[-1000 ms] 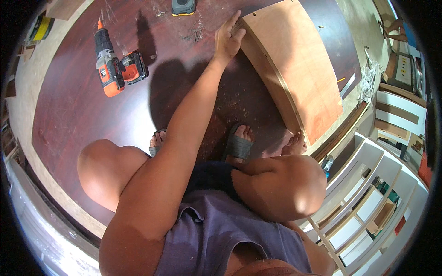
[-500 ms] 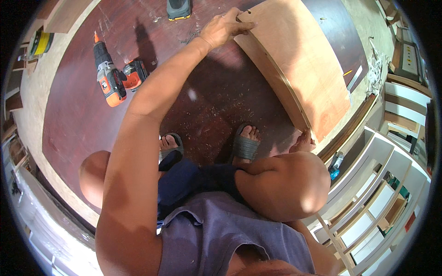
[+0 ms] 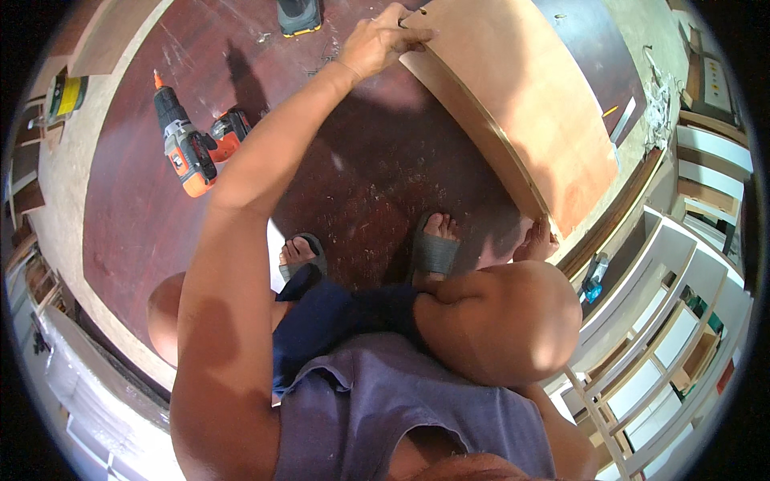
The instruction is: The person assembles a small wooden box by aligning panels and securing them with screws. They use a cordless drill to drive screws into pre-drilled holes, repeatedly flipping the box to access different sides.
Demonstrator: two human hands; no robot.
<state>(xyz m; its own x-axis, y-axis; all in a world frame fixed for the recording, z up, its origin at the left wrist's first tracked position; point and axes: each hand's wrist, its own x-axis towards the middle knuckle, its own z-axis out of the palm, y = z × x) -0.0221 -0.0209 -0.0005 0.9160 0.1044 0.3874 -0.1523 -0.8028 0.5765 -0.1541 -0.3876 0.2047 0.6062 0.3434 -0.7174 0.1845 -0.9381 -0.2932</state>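
Observation:
A light-brown plywood panel (image 3: 513, 88) stands at the front right, its broad face up and a narrow wooden side (image 3: 473, 124) running down from the edge nearest me. My left hand (image 3: 381, 42) reaches far forward and is closed round the panel's far left corner, thumb and fingers on either side. Close by my right knee, my right hand (image 3: 536, 242) grips the near corner; its fingers show only in part, and the knee hides the wrist. A small dark hole shows in the face beside my left hand.
An orange and black cordless drill (image 3: 188, 152) lies left of my left forearm. Another battery tool (image 3: 298, 18) stands at the far edge, with screws near it. Sawdust dots the dark red board (image 3: 353, 176) under my feet. White wooden frames (image 3: 658, 280) stand at the right, near a blue tool (image 3: 593, 280).
The whole view has shifted and turned a little. Both hands keep the same hold on the panel's two corners; no other clear movement shows.

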